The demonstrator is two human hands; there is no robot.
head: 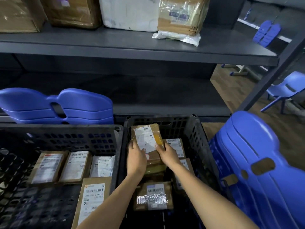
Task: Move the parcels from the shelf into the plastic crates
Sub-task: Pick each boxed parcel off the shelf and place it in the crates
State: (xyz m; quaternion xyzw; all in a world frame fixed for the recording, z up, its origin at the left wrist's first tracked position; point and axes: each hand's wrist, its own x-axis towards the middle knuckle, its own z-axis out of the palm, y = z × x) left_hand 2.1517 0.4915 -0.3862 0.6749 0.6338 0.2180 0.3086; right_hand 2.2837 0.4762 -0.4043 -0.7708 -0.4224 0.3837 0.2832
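Observation:
A brown taped parcel with a white label (146,139) is inside the right black plastic crate (194,129), tilted against the far wall. My left hand (136,157) holds its left edge and my right hand (168,154) grips its right edge. Beneath and around it lie other brown parcels (154,196). The left black crate (66,134) contains several labelled parcels (49,166). On the grey shelf (132,45) above stand more parcels: brown boxes (74,12), a white one (130,12) and a plastic-wrapped one (179,19).
Stacked blue plastic chairs (257,162) stand right of the right crate. More blue chair backs (57,106) rise behind the left crate. The lower shelf level (148,90) is dark. A blue chair (287,90) stands on the wooden floor at far right.

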